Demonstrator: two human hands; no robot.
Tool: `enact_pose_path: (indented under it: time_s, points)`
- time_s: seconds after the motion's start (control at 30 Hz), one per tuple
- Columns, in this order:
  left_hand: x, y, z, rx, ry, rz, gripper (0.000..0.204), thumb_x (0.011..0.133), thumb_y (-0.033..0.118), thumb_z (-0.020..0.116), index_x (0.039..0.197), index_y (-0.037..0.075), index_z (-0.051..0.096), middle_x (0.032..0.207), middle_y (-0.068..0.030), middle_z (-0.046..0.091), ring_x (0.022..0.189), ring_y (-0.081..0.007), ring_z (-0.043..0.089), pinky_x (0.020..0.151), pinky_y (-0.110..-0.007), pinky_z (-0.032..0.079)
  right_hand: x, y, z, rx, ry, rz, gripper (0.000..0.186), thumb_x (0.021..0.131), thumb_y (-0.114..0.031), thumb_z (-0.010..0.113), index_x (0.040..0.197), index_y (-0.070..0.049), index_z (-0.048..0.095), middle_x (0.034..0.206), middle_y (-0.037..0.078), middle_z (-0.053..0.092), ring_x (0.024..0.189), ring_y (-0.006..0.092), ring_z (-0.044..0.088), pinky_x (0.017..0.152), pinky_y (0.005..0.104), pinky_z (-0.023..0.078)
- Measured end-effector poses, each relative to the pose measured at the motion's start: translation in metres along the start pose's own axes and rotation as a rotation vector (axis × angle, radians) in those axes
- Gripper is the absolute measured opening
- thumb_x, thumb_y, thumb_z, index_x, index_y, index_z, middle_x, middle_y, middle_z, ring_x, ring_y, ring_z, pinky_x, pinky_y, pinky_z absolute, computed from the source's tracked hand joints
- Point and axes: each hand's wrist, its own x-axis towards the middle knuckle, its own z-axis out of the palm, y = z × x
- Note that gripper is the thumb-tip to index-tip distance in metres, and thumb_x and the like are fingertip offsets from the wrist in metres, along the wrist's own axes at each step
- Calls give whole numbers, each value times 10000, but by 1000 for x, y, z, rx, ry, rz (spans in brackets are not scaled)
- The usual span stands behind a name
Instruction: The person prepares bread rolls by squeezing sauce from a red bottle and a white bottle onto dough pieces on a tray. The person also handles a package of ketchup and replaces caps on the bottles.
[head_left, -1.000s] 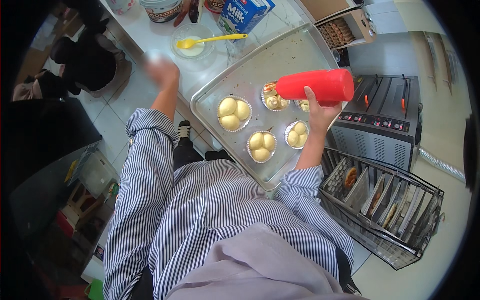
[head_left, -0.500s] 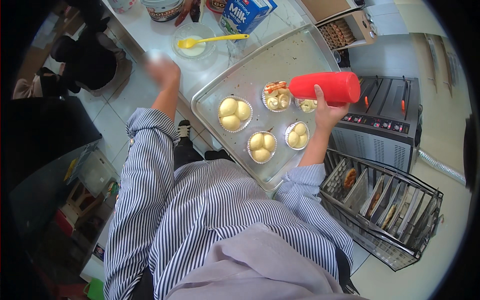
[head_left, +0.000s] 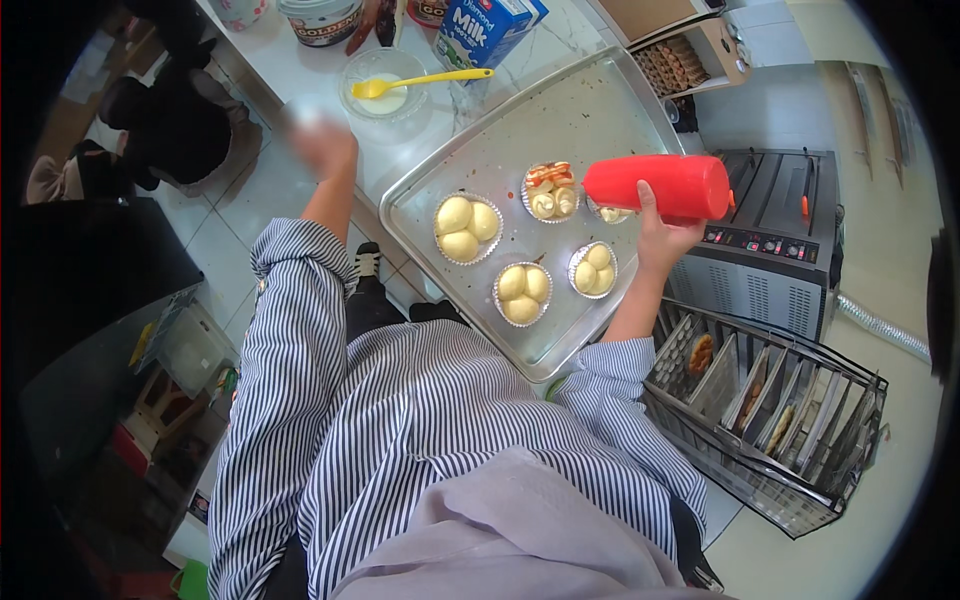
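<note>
My right hand (head_left: pixel 664 238) is wrapped round a red squeeze bottle (head_left: pixel 660 187), held nearly level with its narrow end to the left. That end is beside a dough bun (head_left: pixel 551 193) in a white paper case, with orange-red sauce and pale cream on it. A second cream-topped bun (head_left: pixel 611 213) is partly hidden under the bottle. Plain three-ball dough buns (head_left: pixel 468 229) in paper cases sit nearer on the metal tray (head_left: pixel 560 115). Off the tray's left side, near the counter edge, my left hand (head_left: pixel 330 150) is raised; its fingers are blurred, with something whitish at them.
Behind the tray's left corner are a clear bowl (head_left: pixel 418 108) with a yellow brush (head_left: pixel 445 76) across it, a blue milk carton (head_left: pixel 487 38) and a tub (head_left: pixel 320 25). To the right stand a dark oven (head_left: pixel 770 220) and a wire rack (head_left: pixel 765 425) of trays.
My right hand and the red bottle have shifted slightly to the right and down, away from the sauced bun. My left hand stays about where it was.
</note>
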Motion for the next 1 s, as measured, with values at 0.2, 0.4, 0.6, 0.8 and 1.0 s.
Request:
enact_pose_path:
  time_s: [0.2,0.4,0.6,0.8,1.0]
  points:
    - [1,-4,0,-37,15,-6,430,887,312,444,1189,18,364,1137,-249,446,1025,-413,491,874,-457,408,-9,-19,6,127,49,-66,578,655,56,734,1154,3,448,1110,105,532,1015,198,536,893,332,447]
    - [-2,-2,3,-50,48,7,422,882,313,446,1184,28,372,1128,-248,444,1016,-423,489,868,-467,406,-9,10,-25,587,454,338,585,696,-91,733,1193,-34,429,1157,110,515,1008,245,548,888,406,460]
    - [-5,2,11,-54,31,25,414,881,315,449,1178,36,377,1115,-251,439,1001,-426,487,856,-476,405,-40,50,-64,1504,605,755,533,659,-223,747,1091,-34,500,1140,129,528,1052,294,529,893,445,463]
    - [73,-107,53,358,255,334,469,876,317,460,1207,-1,359,1105,-242,424,1046,-425,427,893,-480,348,-63,-2,21,1797,501,1046,439,696,-239,721,1032,-18,544,1073,124,545,954,271,562,848,366,501]
    - [30,-62,-6,-187,-243,148,691,780,226,618,1284,25,189,1250,-229,289,1180,-368,322,965,-446,297,-98,-67,91,1919,178,1386,590,726,-323,718,1155,-14,456,1075,153,506,981,246,533,867,335,488]
